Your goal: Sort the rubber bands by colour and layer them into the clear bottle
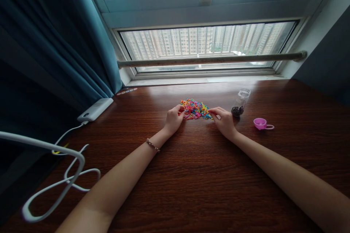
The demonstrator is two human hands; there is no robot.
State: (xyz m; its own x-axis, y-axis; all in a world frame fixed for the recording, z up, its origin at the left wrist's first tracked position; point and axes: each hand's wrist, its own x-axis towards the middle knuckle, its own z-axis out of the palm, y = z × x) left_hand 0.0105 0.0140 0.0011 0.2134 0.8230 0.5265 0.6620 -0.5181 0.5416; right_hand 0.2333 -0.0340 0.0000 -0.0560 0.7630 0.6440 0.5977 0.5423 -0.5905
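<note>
A heap of small, brightly coloured rubber bands (195,109) lies on the wooden table, mixed in pink, yellow, orange, blue and red. My left hand (174,119), with a beaded bracelet (152,145) on its wrist, touches the left edge of the heap, its thumb and fingers pinched together. At the opposite edge my right hand (223,121) also pinches, fingertips against the outer bands. What sits between the fingertips of either hand is too small to make out. Just beyond my right hand stands a clear jar (241,102) without a lid, dark small pieces in its bottom.
A pink cup-shaped piece with a loop handle (260,123) rests right of the jar. At left lie a white power bank (95,110) and a looping white cable (79,160). A blue curtain (90,43) hangs there. A window with a rail (207,60) borders the table's far edge.
</note>
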